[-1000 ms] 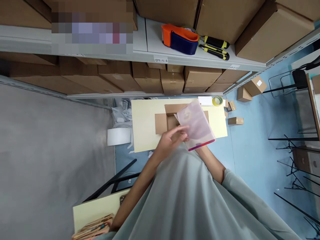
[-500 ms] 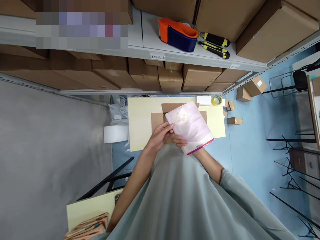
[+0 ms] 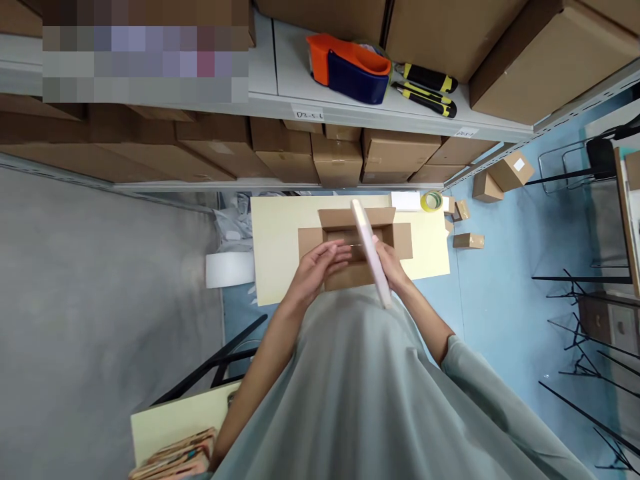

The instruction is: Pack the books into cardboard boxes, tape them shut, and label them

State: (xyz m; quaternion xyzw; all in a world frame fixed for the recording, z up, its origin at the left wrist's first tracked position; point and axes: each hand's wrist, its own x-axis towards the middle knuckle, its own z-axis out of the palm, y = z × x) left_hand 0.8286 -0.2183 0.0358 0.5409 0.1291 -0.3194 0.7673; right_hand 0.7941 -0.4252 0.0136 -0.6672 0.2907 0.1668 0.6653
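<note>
An open cardboard box [image 3: 345, 230] with its flaps spread sits on a pale yellow table [image 3: 273, 240]. A flat item in a pinkish translucent bag [image 3: 370, 253] stands edge-on over the box. My right hand [image 3: 393, 267] grips its right side. My left hand [image 3: 320, 267] hovers at its left side with fingers stretched toward it, over the near edge of the box.
A tape roll [image 3: 433, 201] and a white pad [image 3: 406, 200] lie at the table's far right. An orange and blue tape dispenser [image 3: 350, 68] and yellow-black cutters [image 3: 425, 90] rest on the shelf above. Small boxes [image 3: 469, 240] lie on the blue floor. A white roll [image 3: 230, 269] lies left.
The bagged item has turned from lying flat and tilted to standing edge-on over the box. My left hand has let go of its corner and opened.
</note>
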